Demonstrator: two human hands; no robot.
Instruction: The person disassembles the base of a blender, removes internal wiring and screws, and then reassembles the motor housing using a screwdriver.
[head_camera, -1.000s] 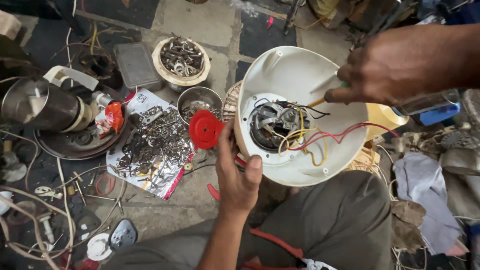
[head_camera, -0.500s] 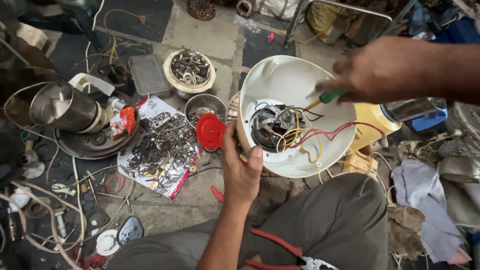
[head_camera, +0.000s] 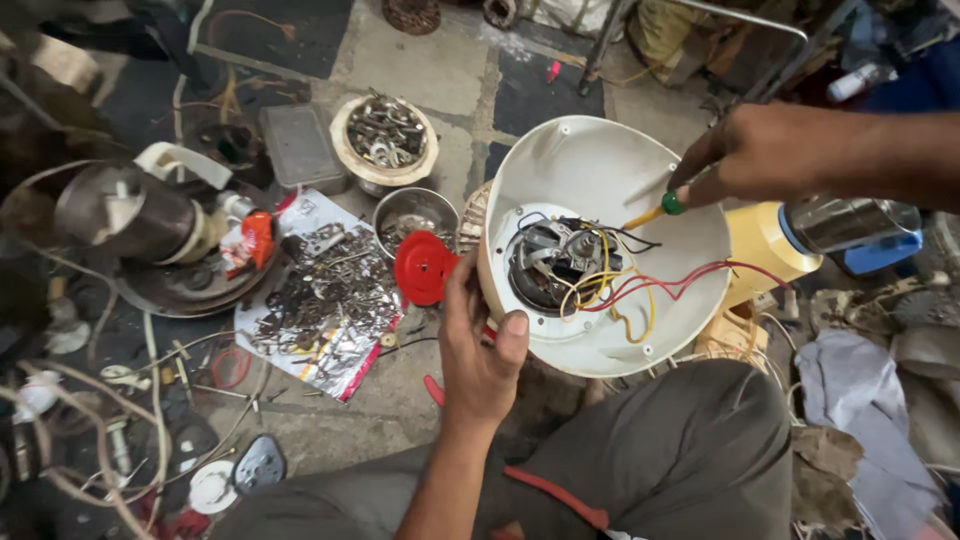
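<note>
An upturned cream appliance base (head_camera: 600, 170) rests over my lap, its open underside showing a motor (head_camera: 552, 258) with yellow, red and black wires (head_camera: 640, 285). My left hand (head_camera: 478, 345) grips the base's left rim, thumb over the edge. My right hand (head_camera: 770, 150) comes in from the right and holds a screwdriver (head_camera: 655, 210) with a green-and-yellow handle, its tip pointing into the base near the motor. A red round coupler (head_camera: 425, 267) sticks out from the base's far side, just left of my left hand.
On the floor to the left lie a sheet covered in small metal parts (head_camera: 325, 290), a steel bowl (head_camera: 410, 215), a bowl of screws (head_camera: 385, 135), a steel jar (head_camera: 130, 215) on a plate, and loose cables. A yellow-and-blue mixer jar (head_camera: 830, 235) sits at right.
My right hand with the screwdriver has shifted slightly down and left toward the motor. The view has drifted, and the base sits a little lower in it. My left hand keeps its grip.
</note>
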